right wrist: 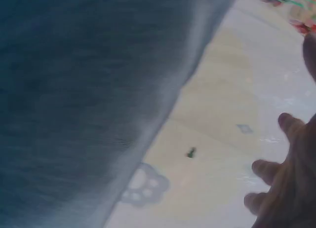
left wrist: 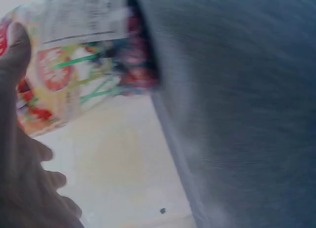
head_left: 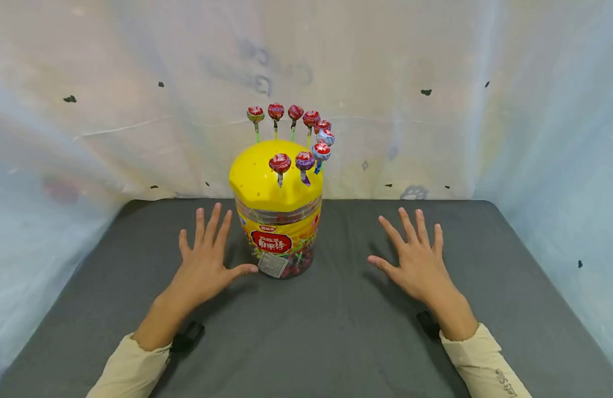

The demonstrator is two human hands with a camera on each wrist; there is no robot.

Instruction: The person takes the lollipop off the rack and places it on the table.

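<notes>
we've a lollipop jar [head_left: 278, 215] toward the far edge of the bench [head_left: 346, 320] — left grip [head_left: 204, 268] just beside it, right grip [head_left: 419, 268] well apart — both released, splayed.

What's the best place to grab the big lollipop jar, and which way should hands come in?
I'd hold the lollipop jar by its round body, below the yellow lid, one palm each side, coming from left and right. It stands upright and looks too wide for one hand. Lollipops stick up around the lid, so reaching from above might bump them.
</notes>
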